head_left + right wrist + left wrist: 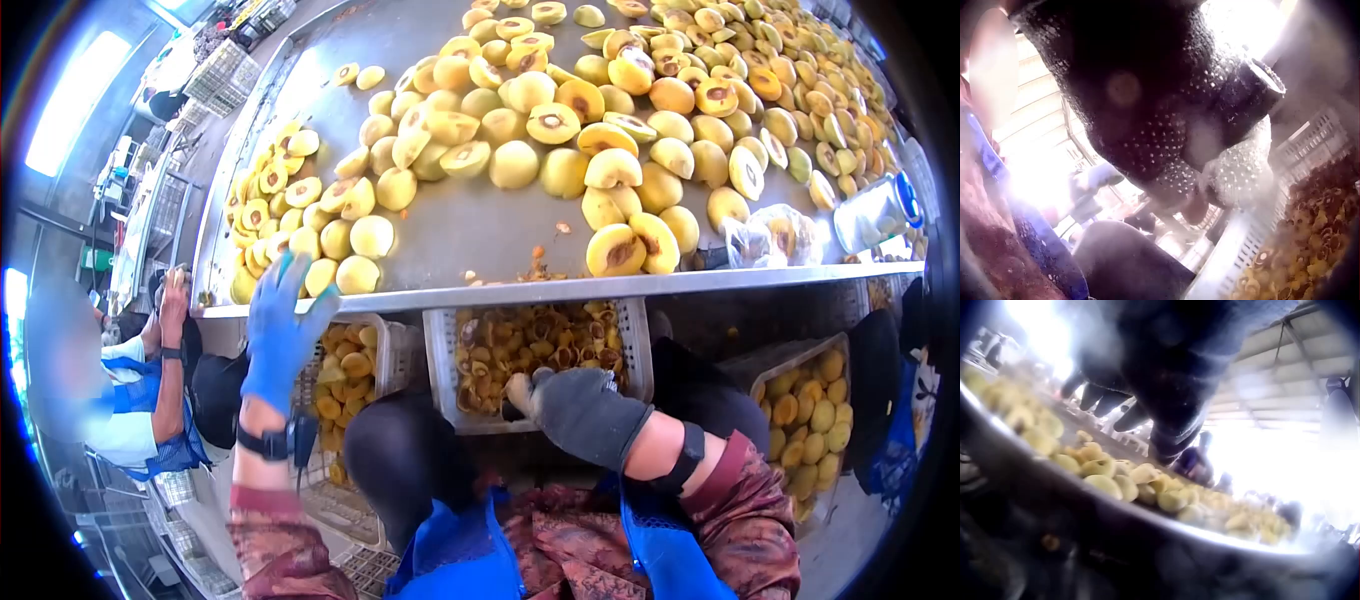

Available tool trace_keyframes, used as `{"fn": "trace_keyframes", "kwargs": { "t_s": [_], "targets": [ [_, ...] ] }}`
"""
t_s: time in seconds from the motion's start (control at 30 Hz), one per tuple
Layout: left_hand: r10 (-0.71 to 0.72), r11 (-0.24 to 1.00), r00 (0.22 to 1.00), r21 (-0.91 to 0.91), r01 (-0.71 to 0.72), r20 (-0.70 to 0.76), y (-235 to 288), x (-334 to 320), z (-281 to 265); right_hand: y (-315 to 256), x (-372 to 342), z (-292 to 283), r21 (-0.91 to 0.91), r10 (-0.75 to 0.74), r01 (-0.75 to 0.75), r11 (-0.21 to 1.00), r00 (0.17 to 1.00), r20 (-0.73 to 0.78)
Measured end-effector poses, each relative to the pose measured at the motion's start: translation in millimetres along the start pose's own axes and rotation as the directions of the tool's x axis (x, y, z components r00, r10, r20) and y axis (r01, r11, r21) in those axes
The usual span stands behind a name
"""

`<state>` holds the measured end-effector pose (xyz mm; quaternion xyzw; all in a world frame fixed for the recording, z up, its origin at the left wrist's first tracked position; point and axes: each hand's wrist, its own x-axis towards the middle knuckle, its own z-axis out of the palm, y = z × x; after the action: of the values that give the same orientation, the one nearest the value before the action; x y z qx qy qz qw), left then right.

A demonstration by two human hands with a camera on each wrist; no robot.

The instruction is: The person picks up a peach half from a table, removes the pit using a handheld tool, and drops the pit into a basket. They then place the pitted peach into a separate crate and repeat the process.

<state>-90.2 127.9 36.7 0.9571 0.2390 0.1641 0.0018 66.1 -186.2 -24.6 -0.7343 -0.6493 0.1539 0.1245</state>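
Observation:
Halved yellow peaches (515, 165) with brown pit hollows lie in heaps on the metal table (450, 240). My left hand (278, 325), in a blue glove, is raised at the table's near edge with its fingers extended, beside the left heap of halves (335, 238); nothing shows in its grasp. Lower down, my right hand (590, 410) wears a dark glove and hangs at the near rim of a white crate (440, 370) of brown-yellow scraps (540, 345). Its fingers are curled round a short dark tube-shaped thing (1263, 78), whose kind I cannot tell.
Crates of peaches stand under the table to the left (395, 360) and right (805, 420). A can (875, 215) and a clear plastic bag (775, 235) sit at the table's right edge. Another person (140, 390) is at the far left. My knees flank the scrap crate.

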Motion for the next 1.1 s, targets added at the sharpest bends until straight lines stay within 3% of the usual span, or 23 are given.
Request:
{"fn": "trace_keyframes", "kwargs": {
  "t_s": [0.1, 0.13, 0.17, 0.2, 0.27, 0.4, 0.5, 0.57, 0.6, 0.63, 0.7, 0.73, 0.87, 0.97, 1.1],
  "targets": [
    [0.090, 0.965, 0.996, -0.246, -0.091, -0.015, 38.8, 95.0, 29.5, 2.9, 2.4, 3.6, 0.102, -0.008, 0.006, 0.995, 1.000, 0.014],
    [-0.007, 0.972, 0.996, -0.233, 0.027, 0.085, 56.5, 122.8, 36.9, 5.1, 3.7, 9.2, 0.136, 0.004, -0.008, 0.991, 1.000, 0.028],
    [0.021, 0.967, 0.993, -0.253, 0.009, 0.115, 63.6, 148.8, 51.4, 7.9, 5.5, 12.1, 0.169, 0.016, -0.023, 0.985, 0.999, 0.043],
    [0.036, 0.993, 0.994, -0.118, -0.024, 0.103, 62.4, 170.9, 73.6, 8.4, 6.7, 8.0, 0.186, 0.017, -0.026, 0.982, 0.999, 0.049],
    [0.050, 0.975, 0.972, -0.220, 0.001, 0.230, 51.0, 197.9, 110.5, 8.8, 7.9, 8.3, 0.131, 0.017, -0.019, 0.991, 1.000, 0.016],
    [-0.071, 0.921, 0.935, -0.338, 0.195, 0.348, 59.3, 199.5, 114.8, 10.4, 8.0, 5.6, 0.224, 0.010, 0.000, 0.975, 0.999, -0.045],
    [0.013, 0.878, 0.989, -0.475, 0.059, 0.146, 40.5, 170.7, 121.8, 8.9, 8.9, -11.7, 0.353, -0.017, 0.051, 0.934, 0.995, -0.100],
    [-0.095, 0.547, 0.926, -0.758, 0.354, 0.364, 51.3, 151.0, 95.5, 10.4, 8.4, -13.5, 0.397, 0.008, 0.045, 0.917, 0.991, -0.132],
    [-0.080, 0.345, 0.899, -0.834, 0.430, 0.430, 51.8, 139.7, 86.8, 9.9, 8.8, -14.3, 0.420, 0.019, 0.045, 0.906, 0.989, -0.145],
    [-0.049, 0.126, 0.872, -0.863, 0.489, 0.487, 54.9, 128.6, 76.7, 9.7, 11.1, -15.2, 0.511, 0.042, 0.062, 0.858, 0.981, -0.190],
    [-0.104, -0.166, 0.886, -0.886, 0.433, 0.452, 81.0, 99.1, 63.0, 11.5, 17.8, -15.2, 0.669, 0.108, 0.102, 0.736, 0.958, -0.265],
    [-0.094, -0.212, 0.894, -0.886, 0.413, 0.439, 92.8, 83.3, 57.0, 13.2, 22.2, -14.3, 0.713, 0.138, 0.105, 0.693, 0.952, -0.274],
    [-0.091, -0.348, 0.891, -0.852, 0.390, 0.445, 141.2, 41.1, 43.6, 14.2, 33.7, -17.1, 0.681, 0.243, 0.269, 0.681, 0.794, -0.557],
    [-0.123, -0.447, 0.882, -0.819, 0.359, 0.454, 163.3, 28.1, 50.0, 14.5, 33.2, -16.5, 0.687, 0.309, 0.166, 0.707, 0.802, -0.512],
    [-0.154, -0.450, 0.903, -0.842, 0.298, 0.401, 182.9, 20.2, 51.3, 15.6, 33.3, -16.6, 0.697, 0.348, 0.120, 0.707, 0.799, -0.490]
  ]
}}
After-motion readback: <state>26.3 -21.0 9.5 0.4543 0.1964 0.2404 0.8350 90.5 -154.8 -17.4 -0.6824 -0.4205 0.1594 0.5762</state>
